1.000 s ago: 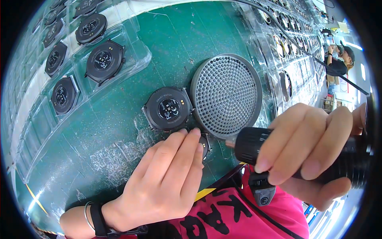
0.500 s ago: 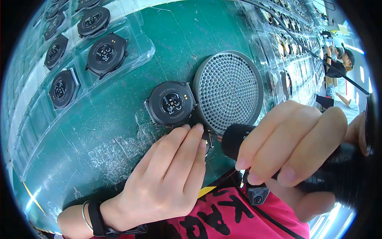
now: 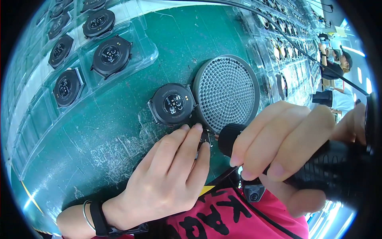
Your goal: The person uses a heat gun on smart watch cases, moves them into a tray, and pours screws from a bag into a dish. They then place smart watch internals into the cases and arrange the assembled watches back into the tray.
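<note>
Set just off centre toward five o'clock on the green bench (image 3: 163,51), mostly covered: a dark watch body (image 3: 205,137), visible only as a narrow strip with a bright edge. Judging by a similar second watch (image 3: 172,104) toward ten o'clock, probably light, rigid and compact, likely smooth enough to skid under a sideways push, and perhaps easily scratched on the glossy back. Best gripped by the outer rim, steadied from opposite sides, clear of the shiny middle. Over it from seven o'clock, the left hand (image 3: 163,171): fingers bent and drawn close together, tips resting at the watch body, thumb out of sight, so impossible to tell whether pinching or merely bracing. Between three and four o'clock, the right hand (image 3: 282,141): curled round a black cylindrical driver (image 3: 228,139), aimed toward nine o'clock, tip just beside the covered watch; contact too small to judge. Toward two o'clock, right beside the second watch: a grey perforated dish (image 3: 227,93). Farther out at ten o'clock: a clear plastic tray (image 3: 149,53) bearing similar watches.
</note>
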The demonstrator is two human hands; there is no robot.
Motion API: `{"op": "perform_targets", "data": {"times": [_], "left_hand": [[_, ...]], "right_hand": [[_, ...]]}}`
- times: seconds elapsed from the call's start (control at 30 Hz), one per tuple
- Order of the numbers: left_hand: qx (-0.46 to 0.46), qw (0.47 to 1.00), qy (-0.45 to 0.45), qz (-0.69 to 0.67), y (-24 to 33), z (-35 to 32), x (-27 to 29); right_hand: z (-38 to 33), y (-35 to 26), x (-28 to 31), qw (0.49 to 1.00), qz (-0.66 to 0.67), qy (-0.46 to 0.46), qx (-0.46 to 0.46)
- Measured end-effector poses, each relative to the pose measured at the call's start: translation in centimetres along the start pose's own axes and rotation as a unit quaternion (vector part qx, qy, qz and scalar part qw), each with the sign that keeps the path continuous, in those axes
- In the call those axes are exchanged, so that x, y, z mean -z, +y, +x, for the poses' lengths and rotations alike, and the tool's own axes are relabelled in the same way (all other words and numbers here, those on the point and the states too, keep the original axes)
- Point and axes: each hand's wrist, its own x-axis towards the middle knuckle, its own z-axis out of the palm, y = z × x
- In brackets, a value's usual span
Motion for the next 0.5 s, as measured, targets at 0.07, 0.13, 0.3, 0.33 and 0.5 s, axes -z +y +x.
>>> {"op": "perform_targets", "data": {"times": [0.07, 0.13, 0.3, 0.33, 0.5], "left_hand": [[-0.005, 1.0, -0.003, 0.003, 0.1, 0.2, -0.1], [0.021, 0.999, -0.017, 0.018, 0.8, 0.1, -0.2], [0.027, 0.998, -0.041, 0.045, 0.6, -0.1, 0.0], [0.025, 0.998, -0.041, 0.044, 0.5, -0.1, 0.0], [0.032, 0.998, -0.055, 0.014, 0.2, -0.2, 0.2]], "right_hand": [[0.1, 0.0, 0.6, 1.0, -0.004, 0.011, -0.008], [0.3, -0.1, 1.1, 1.0, -0.01, 0.02, -0.015], [0.2, -0.3, 1.7, 0.998, -0.017, 0.048, -0.035], [0.1, -0.3, 1.8, 0.998, -0.02, 0.054, -0.039], [-0.1, -0.1, 1.4, 0.997, -0.011, 0.061, -0.043]]}}
